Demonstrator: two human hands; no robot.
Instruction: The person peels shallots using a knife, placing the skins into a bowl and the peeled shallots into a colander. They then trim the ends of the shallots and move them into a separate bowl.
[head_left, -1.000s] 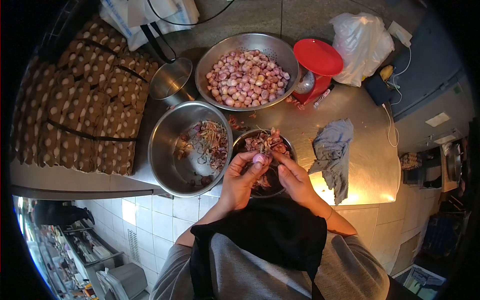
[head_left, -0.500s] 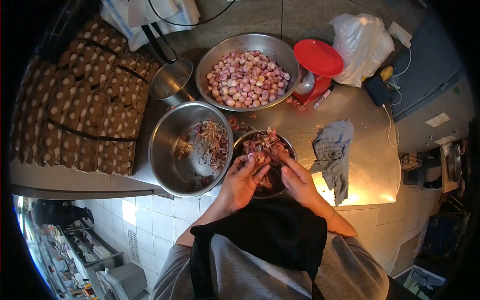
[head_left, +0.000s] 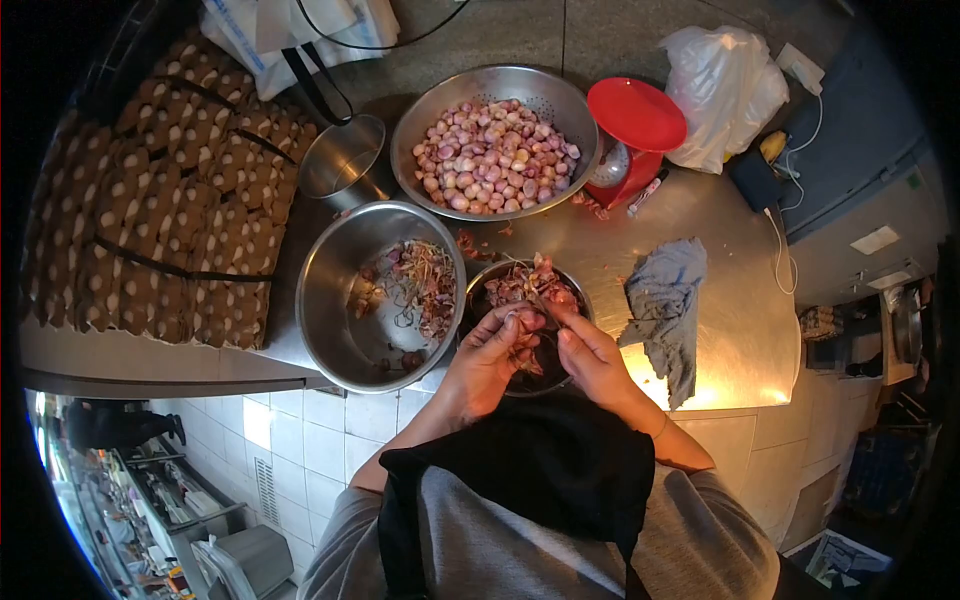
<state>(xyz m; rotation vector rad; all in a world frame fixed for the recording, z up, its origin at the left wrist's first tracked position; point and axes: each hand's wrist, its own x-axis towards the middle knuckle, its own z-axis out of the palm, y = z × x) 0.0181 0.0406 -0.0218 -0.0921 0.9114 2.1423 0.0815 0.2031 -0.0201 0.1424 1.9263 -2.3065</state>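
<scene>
Since the last frame our hands have shifted a touch: the shallot now sits lower, tucked between the fingers, where a second ago it was perched up in plain sight. We've got our left hand (head_left: 487, 362) curled around the shallot (head_left: 524, 320), fingertips pinching it, and our right hand (head_left: 592, 362) comes in from the other side with thumb and forefinger closed on its skin, we think, though it's too small to say exactly what they grip. Both hands hover right over the small steel bowl (head_left: 573, 290), which is full of purple peelings, and the shallot is above its near rim.

Just left of that, touching it, sits a bigger steel bowl (head_left: 335, 290) with stringy roots and skins scattered in the bottom. Behind both is the colander (head_left: 560, 100) heaped with peeled shallots, with a small steel pot (head_left: 340, 160) to its left. Stacked egg trays (head_left: 170, 190) fill the left side of the counter. On the right we see a red kitchen scale (head_left: 637, 125), a white plastic bag (head_left: 722, 90) and a crumpled grey rag (head_left: 665, 300) lying on the steel counter (head_left: 730, 330).
</scene>
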